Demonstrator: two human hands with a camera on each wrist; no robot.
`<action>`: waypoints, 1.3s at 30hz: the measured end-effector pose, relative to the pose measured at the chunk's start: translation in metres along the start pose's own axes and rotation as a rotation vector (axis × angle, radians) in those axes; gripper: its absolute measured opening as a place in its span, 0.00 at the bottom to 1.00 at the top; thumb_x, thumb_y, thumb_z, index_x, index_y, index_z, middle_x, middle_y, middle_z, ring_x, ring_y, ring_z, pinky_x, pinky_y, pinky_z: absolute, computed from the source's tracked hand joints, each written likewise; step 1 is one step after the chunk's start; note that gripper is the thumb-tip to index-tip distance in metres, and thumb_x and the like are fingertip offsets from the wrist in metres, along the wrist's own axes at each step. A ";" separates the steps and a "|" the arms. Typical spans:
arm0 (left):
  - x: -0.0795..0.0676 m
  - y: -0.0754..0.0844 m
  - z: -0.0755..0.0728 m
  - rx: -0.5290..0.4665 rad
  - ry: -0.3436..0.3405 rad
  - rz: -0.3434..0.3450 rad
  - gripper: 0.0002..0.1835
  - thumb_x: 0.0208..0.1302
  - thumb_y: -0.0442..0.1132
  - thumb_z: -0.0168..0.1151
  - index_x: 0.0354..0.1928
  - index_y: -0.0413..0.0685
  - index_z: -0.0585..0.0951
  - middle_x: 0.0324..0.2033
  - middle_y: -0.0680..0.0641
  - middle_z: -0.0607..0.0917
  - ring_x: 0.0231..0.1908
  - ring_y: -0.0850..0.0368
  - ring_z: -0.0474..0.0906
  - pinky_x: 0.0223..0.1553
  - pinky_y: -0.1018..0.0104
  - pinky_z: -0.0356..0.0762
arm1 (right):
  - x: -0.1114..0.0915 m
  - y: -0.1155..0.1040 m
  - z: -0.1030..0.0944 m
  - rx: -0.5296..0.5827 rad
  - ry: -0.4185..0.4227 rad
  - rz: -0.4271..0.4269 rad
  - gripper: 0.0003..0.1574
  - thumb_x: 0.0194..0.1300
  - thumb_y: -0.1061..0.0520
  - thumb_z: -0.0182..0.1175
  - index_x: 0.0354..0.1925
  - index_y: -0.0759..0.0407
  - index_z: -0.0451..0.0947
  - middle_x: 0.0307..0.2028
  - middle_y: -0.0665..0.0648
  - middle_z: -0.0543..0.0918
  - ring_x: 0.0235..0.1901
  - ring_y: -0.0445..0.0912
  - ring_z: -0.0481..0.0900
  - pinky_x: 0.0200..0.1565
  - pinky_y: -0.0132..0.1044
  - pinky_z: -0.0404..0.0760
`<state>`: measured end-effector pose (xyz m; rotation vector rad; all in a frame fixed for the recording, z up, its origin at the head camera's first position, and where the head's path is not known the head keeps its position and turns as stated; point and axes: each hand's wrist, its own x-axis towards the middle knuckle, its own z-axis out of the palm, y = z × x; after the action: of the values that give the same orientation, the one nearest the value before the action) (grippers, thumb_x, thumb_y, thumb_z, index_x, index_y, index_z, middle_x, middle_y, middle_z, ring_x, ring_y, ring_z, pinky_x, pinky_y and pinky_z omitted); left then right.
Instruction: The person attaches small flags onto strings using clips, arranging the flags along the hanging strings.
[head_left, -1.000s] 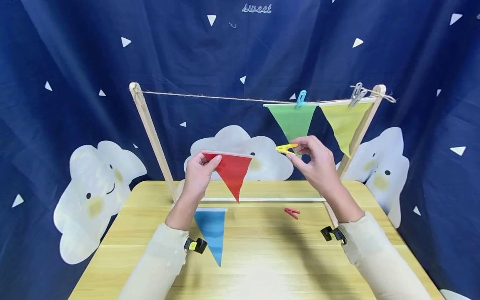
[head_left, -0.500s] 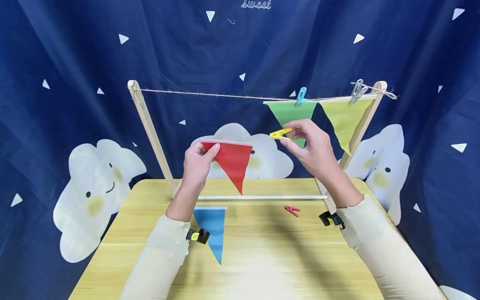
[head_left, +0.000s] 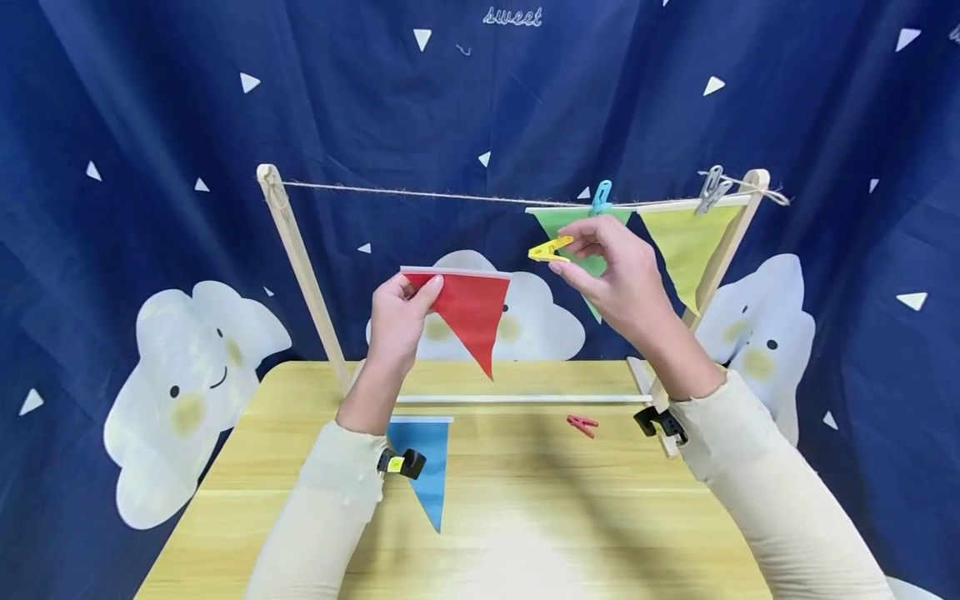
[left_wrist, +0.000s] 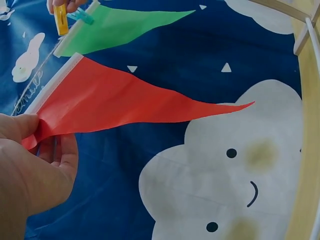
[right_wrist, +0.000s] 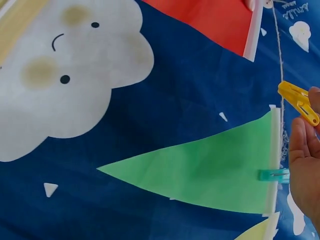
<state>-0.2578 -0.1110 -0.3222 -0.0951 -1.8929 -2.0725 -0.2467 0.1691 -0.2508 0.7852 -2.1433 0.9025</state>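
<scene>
My left hand (head_left: 401, 315) pinches a red triangular pennant (head_left: 474, 310) by the left end of its white top strip, its point hanging down. The pennant is below the string (head_left: 420, 193) in the head view. My right hand (head_left: 622, 271) holds a yellow clothespin (head_left: 550, 249) between thumb and fingers, its tip facing left toward the pennant. Behind that hand a green pennant (head_left: 555, 221) hangs from the string under a light blue clothespin (head_left: 602, 197), partly hidden. To its right a yellow pennant (head_left: 690, 246) hangs under a grey clothespin (head_left: 711, 192).
The string runs between a left wooden post (head_left: 303, 275) and a right wooden post (head_left: 731, 242), joined low by a white bar (head_left: 517, 399). On the wooden table (head_left: 540, 492) lie a blue pennant (head_left: 427, 467), partly behind the left wrist, and a red clothespin (head_left: 582, 426).
Both hands have risen toward the string, the left with the red pennant and the right with the yellow clothespin. The right hand has also shifted left, across the green pennant.
</scene>
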 end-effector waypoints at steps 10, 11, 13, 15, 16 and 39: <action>0.003 0.010 0.007 -0.028 0.003 0.013 0.16 0.71 0.39 0.66 0.55 0.36 0.83 0.43 0.44 0.87 0.40 0.55 0.83 0.44 0.71 0.85 | 0.026 -0.016 -0.007 -0.032 -0.010 -0.024 0.25 0.61 0.57 0.75 0.55 0.62 0.80 0.46 0.58 0.85 0.43 0.46 0.84 0.51 0.37 0.84; 0.003 0.011 0.008 -0.028 0.003 0.017 0.16 0.71 0.39 0.66 0.55 0.36 0.83 0.43 0.44 0.87 0.40 0.55 0.84 0.44 0.70 0.85 | 0.029 -0.018 -0.007 -0.033 -0.011 -0.026 0.25 0.62 0.56 0.75 0.55 0.62 0.80 0.46 0.58 0.85 0.43 0.46 0.84 0.51 0.37 0.85; 0.004 0.012 0.010 -0.027 0.004 0.025 0.16 0.71 0.39 0.67 0.54 0.36 0.83 0.42 0.45 0.87 0.40 0.56 0.84 0.45 0.70 0.85 | 0.035 -0.021 -0.009 -0.039 -0.010 -0.037 0.25 0.62 0.56 0.74 0.54 0.62 0.80 0.46 0.58 0.85 0.43 0.46 0.84 0.51 0.36 0.84; 0.006 0.014 0.011 -0.030 0.010 0.033 0.16 0.71 0.39 0.67 0.54 0.36 0.83 0.41 0.45 0.87 0.39 0.56 0.84 0.44 0.70 0.85 | 0.040 -0.023 -0.010 -0.042 -0.010 -0.054 0.24 0.62 0.56 0.74 0.54 0.62 0.81 0.45 0.58 0.85 0.43 0.46 0.83 0.51 0.34 0.83; 0.007 0.015 0.012 -0.031 0.014 0.036 0.16 0.71 0.39 0.67 0.53 0.36 0.83 0.40 0.46 0.87 0.39 0.56 0.84 0.44 0.70 0.85 | 0.043 -0.024 -0.011 -0.049 -0.011 -0.061 0.24 0.62 0.55 0.74 0.54 0.62 0.82 0.45 0.58 0.85 0.42 0.46 0.83 0.51 0.32 0.83; 0.025 0.033 0.029 -0.141 0.037 0.054 0.16 0.69 0.37 0.68 0.55 0.37 0.83 0.43 0.45 0.86 0.43 0.53 0.85 0.49 0.65 0.86 | 0.097 -0.039 -0.019 -0.124 -0.124 -0.024 0.18 0.63 0.52 0.74 0.49 0.59 0.87 0.41 0.54 0.90 0.38 0.41 0.86 0.48 0.31 0.83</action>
<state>-0.2769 -0.0891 -0.2808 -0.1386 -1.7021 -2.1543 -0.2693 0.1356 -0.1527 0.8214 -2.2684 0.7167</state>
